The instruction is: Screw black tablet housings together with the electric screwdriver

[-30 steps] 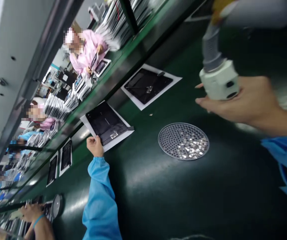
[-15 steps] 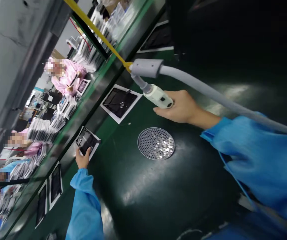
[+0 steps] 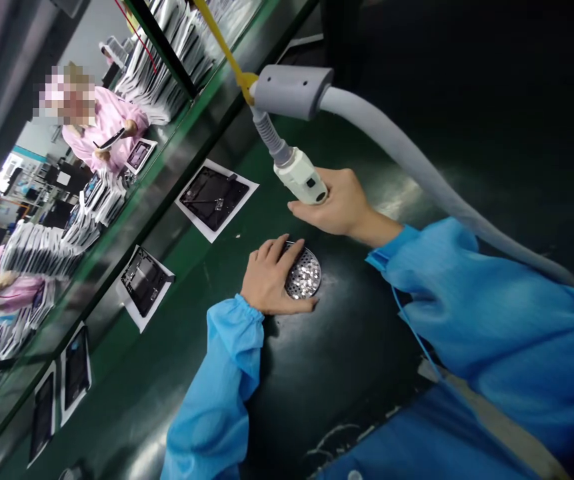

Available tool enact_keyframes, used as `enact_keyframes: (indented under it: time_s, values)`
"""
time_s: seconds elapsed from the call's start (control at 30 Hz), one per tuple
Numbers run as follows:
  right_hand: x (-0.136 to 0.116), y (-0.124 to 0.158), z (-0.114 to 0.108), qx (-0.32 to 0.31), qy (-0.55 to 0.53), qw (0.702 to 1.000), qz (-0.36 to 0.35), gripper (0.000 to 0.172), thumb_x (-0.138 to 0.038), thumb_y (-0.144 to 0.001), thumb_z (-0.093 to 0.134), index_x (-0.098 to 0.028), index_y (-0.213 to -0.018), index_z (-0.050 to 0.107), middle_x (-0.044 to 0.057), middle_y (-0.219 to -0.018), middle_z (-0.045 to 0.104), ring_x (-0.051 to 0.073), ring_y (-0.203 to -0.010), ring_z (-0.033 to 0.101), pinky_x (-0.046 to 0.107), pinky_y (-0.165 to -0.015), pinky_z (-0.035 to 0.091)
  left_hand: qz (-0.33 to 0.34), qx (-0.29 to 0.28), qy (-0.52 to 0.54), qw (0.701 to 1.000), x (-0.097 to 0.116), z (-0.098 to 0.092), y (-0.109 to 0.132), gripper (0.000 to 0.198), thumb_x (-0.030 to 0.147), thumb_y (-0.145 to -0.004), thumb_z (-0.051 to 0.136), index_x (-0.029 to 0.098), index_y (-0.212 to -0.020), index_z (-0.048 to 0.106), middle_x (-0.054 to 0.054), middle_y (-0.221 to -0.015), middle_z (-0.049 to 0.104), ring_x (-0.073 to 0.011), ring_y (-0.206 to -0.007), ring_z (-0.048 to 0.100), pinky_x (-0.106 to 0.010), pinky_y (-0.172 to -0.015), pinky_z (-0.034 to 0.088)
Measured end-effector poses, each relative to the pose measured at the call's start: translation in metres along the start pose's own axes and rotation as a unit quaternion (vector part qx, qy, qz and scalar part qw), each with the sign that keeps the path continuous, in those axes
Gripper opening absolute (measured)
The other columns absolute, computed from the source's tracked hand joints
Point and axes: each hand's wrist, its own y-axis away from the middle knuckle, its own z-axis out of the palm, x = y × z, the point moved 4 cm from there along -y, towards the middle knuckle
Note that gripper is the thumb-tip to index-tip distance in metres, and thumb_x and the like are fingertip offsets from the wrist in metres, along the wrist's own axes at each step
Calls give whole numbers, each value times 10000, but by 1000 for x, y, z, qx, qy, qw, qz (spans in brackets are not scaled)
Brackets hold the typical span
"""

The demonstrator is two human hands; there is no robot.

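Note:
My right hand (image 3: 339, 207) is wrapped around a pale handheld device (image 3: 301, 177) with a dark button and a thick grey cable (image 3: 391, 127). A yellow strap (image 3: 221, 40) ties to the cable near a grey cylinder (image 3: 294, 90). My left hand (image 3: 274, 277) lies over the left part of a round perforated tray (image 3: 307, 277), fingers spread across its top and thumb by its lower edge. Many small shiny pieces lie on the tray; I cannot make out their kind. To the left, an opened flat device (image 3: 144, 280) with exposed inner parts lies on white backing.
Another opened device (image 3: 211, 200) lies farther up the green bench (image 3: 207, 280). Two more dark panels (image 3: 75, 370) rest at lower left along a metal rail. Beyond it, a co-worker in pink (image 3: 104, 127) handles a thin panel beside stacks of white-edged sheets (image 3: 37, 250).
My left hand has let go of the opened device at left and moved right onto the round tray. My right hand still holds the pale device. The view has shifted somewhat.

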Motion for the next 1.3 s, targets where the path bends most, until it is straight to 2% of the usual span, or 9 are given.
enact_keyframes:
  time_s: [0.17,0.23,0.37,0.53,0.63,0.83,1.0,1.17,1.3]
  values:
    - [-2,0,3,-6,-6,1000,-4,152,-229,-664,627,-219,-699,479,6,-637,520,174,-618,519,324,-581,419,-106,180,66,976,-12,-2,12,931,568,-588,744,223,-1379,396,-149,-1407,474,-343,-1298,447,-512,-1050,379]
    - [0,0,5,-5,-14,1000,-18,160,-227,-643,638,-214,-683,483,-4,-609,504,158,-587,492,306,-551,402,-131,222,77,963,-16,-3,14,908,535,-590,756,227,-1362,390,-146,-1396,479,-343,-1296,451,-528,-1052,372]
    - [4,-1,5,10,-41,997,-57,202,-275,-632,661,-208,-637,471,-15,-568,498,130,-541,438,285,-507,370,-176,266,73,945,-24,-4,12,858,485,-574,777,218,-1310,426,-149,-1368,495,-345,-1282,465,-533,-1041,386]
    - [4,1,4,13,-43,996,-80,301,-426,-675,712,-200,-663,514,-11,-571,509,130,-538,455,279,-498,374,-157,304,59,938,-25,-4,14,860,483,-565,781,216,-1301,426,-154,-1369,489,-344,-1286,465,-517,-1040,391]
    - [1,2,2,40,-37,994,-90,256,-408,-692,701,-199,-721,556,-13,-583,539,132,-534,486,277,-504,391,-154,322,31,934,-23,-5,16,847,486,-567,772,203,-1289,432,-164,-1369,485,-345,-1277,470,-511,-1036,391]
    - [0,-1,4,52,-72,993,-77,136,-289,-669,687,-202,-738,609,15,-702,634,189,-643,595,330,-588,467,-169,303,-6,938,-24,-8,13,867,492,-523,799,194,-1264,464,-163,-1380,482,-343,-1287,452,-500,-1044,394]
    - [9,-3,12,4,-92,995,-27,211,-239,-636,696,-202,-823,605,-13,-604,568,170,-543,540,317,-527,432,-268,227,-4,936,-35,-10,-6,818,458,-576,802,196,-1279,475,-137,-1389,493,-318,-1282,458,-475,-1024,414]
    - [7,-2,17,-16,-69,997,-42,194,-296,-629,671,-200,-774,585,-10,-591,540,173,-561,520,313,-530,403,-361,155,-14,919,-42,-20,-10,816,593,-672,737,184,-1327,474,-153,-1403,507,-353,-1274,477,-479,-1012,421]
    - [2,-4,18,-9,-74,996,-45,164,-290,-618,650,-201,-703,541,-3,-591,532,172,-572,513,318,-537,393,-406,124,20,905,-53,-33,10,524,499,-854,598,172,-1261,555,-117,-1088,708,-286,-1043,648,-393,-905,488]
